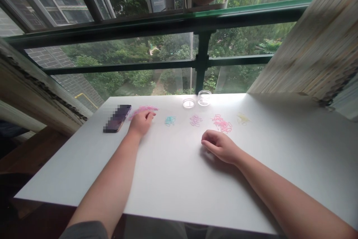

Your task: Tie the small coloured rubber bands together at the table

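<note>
My left hand (141, 122) is at the near edge of a magenta pile of small bands (144, 109) and hides part of it. Its fingers are curled together, and whatever they may hold is hidden. Over the white tabletop, just short of the pink bands (222, 123), my right hand (219, 145) is closed with thumb and fingers drawn in; I cannot make out anything in it. Between the hands lie a turquoise cluster of bands (170, 120) and a lilac cluster (196, 120). A pale yellow cluster (243, 119) sits farthest right.
A dark phone (119, 119) lies left of my left hand. At the back edge of the white table (167, 179) stand a clear round container (204, 98) and a clear shallow lid (188, 103). Behind are a window with a green railing (203, 56) and a curtain (296, 45).
</note>
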Tool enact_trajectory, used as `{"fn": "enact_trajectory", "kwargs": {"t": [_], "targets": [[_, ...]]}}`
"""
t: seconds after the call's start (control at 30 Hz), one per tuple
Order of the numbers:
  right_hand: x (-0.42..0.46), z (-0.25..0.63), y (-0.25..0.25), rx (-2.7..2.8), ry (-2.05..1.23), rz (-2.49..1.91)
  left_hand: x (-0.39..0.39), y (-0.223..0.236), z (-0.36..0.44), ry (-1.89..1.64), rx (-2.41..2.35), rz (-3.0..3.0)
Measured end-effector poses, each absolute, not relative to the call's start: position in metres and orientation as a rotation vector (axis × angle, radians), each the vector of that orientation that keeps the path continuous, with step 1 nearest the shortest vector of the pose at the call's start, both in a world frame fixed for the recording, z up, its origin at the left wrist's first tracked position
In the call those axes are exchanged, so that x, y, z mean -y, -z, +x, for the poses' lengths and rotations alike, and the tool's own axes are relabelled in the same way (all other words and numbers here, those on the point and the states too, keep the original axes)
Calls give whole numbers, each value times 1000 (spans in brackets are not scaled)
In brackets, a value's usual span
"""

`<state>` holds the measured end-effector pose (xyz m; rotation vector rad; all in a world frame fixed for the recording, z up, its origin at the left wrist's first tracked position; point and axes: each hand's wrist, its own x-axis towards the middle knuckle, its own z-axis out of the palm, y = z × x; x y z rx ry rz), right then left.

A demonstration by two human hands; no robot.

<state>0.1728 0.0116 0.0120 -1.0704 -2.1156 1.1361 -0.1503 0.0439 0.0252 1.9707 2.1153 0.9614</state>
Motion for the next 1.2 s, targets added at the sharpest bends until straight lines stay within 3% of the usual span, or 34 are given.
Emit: {"fn": "enact_trajectory", "kwargs": {"t": [0.3,0.7,0.87,1.03,1.2], "targets": [[-11,171,-12,2128,-1120,-1078,-40,-22,-186,-676,-2348,1886],[-12,170,-11,2118,-1117,-1072,-44,-21,-176,-661,-2320,1978],[-12,169,-10,2116,-1099,-1061,-34,-25,-133,-919,-1926,2183],[-14,168,-9,2090,-1074,-1019,-9,-27,-54,-842,-1449,2224],[-15,169,-6,2049,-1047,-988,-1,-28,-13,-893,-1273,2116]]}}
